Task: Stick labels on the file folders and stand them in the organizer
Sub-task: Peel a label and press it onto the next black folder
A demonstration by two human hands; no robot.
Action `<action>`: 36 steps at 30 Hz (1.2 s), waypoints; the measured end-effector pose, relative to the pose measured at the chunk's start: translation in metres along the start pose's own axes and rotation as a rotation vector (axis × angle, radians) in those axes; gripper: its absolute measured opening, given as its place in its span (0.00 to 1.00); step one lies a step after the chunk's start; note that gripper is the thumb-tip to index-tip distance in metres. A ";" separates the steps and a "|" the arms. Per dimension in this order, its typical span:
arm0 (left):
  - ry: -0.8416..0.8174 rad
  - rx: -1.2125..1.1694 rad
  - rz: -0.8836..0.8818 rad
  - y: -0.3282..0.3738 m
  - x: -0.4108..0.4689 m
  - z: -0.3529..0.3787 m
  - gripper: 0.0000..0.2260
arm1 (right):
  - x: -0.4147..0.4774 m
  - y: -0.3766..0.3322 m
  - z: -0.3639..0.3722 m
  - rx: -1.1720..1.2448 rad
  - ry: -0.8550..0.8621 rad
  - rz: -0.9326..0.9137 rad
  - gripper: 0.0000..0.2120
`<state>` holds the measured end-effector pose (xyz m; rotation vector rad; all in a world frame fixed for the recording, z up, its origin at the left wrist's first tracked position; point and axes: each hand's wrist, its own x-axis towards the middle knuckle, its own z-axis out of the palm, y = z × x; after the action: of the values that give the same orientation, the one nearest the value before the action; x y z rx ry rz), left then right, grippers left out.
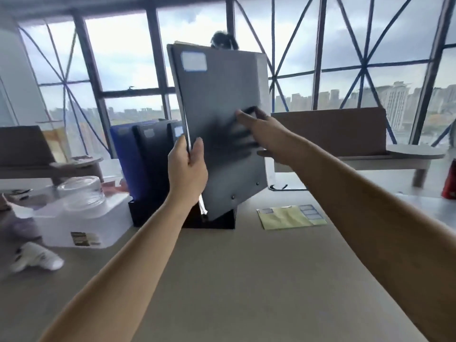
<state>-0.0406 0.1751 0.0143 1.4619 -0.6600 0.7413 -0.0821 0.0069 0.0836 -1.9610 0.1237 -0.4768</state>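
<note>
Folder (222,99): held tilted in the air, its lower corner just above the organizer's right slot.
Label (193,60): already stuck at the top left corner of the cover.
Organizer (158,213): black, set on the table (246,280).
Stood folders (148,156): one blue and two dark, kept upright in the organizer's left part; pale labels are seen on at least two.
Label sheet (291,217): laid flat on the table, just right of the organizer.
Left hand (187,166): placed above the organizer; the fingers (181,149) are curled round the folder's left edge, with the thumb pressed on the cover.
Right hand (264,137): reached to the folder's right half, above and right of the organizer; it is blurred, so whether the fingers pinch the edge or lie flat cannot be told.
Weight: judged light, since it is carried mostly by one edge grip.
Stiffness: the cover is kept flat while held at one side, so a rigid board is judged.
Surface: smooth with a faint sheen, judged slippery under a flat press.
Best hold: a pinch across the long edge near its middle, with the far side steadied.
Risk: loose sheets are seen at the left edge and may slide out if the folder is tipped further.
</note>
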 end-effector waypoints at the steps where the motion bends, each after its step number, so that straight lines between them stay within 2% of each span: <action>1: 0.009 0.017 0.021 0.002 0.009 -0.002 0.15 | 0.003 -0.014 0.011 0.029 -0.063 -0.001 0.31; 3: 0.000 0.055 0.071 0.001 0.026 -0.006 0.16 | 0.014 -0.034 0.027 0.081 -0.120 -0.024 0.24; 7: -0.015 0.078 0.108 -0.024 0.053 -0.011 0.13 | 0.044 -0.056 0.048 0.174 -0.127 -0.045 0.24; 11: -0.067 0.062 0.100 -0.042 0.065 -0.016 0.12 | 0.071 -0.059 0.068 0.235 -0.146 -0.054 0.42; 12: -0.065 0.070 0.108 -0.043 0.067 -0.019 0.12 | 0.077 -0.060 0.074 0.266 -0.165 -0.063 0.44; 15: -0.028 0.115 0.144 -0.049 0.074 -0.030 0.14 | 0.094 -0.060 0.085 0.336 -0.220 -0.089 0.40; 22: -0.015 0.122 0.122 -0.053 0.076 -0.041 0.16 | 0.119 -0.062 0.116 0.322 -0.278 -0.113 0.34; 26: -0.119 0.042 0.003 -0.075 0.073 -0.038 0.06 | 0.131 -0.036 0.128 0.347 -0.263 -0.100 0.37; 29: -0.170 -0.037 -0.101 -0.091 0.071 -0.030 0.12 | 0.138 -0.018 0.131 0.382 -0.262 -0.078 0.39; 34: -0.203 -0.010 -0.229 -0.130 0.071 -0.013 0.13 | 0.158 0.011 0.139 0.358 -0.237 -0.065 0.48; 36: -0.212 0.003 -0.266 -0.144 0.066 -0.008 0.12 | 0.164 0.026 0.143 0.345 -0.229 -0.052 0.48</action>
<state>0.1130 0.1897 -0.0243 1.6067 -0.6079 0.3849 0.1260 0.0688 0.0541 -1.6674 -0.1475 -0.2821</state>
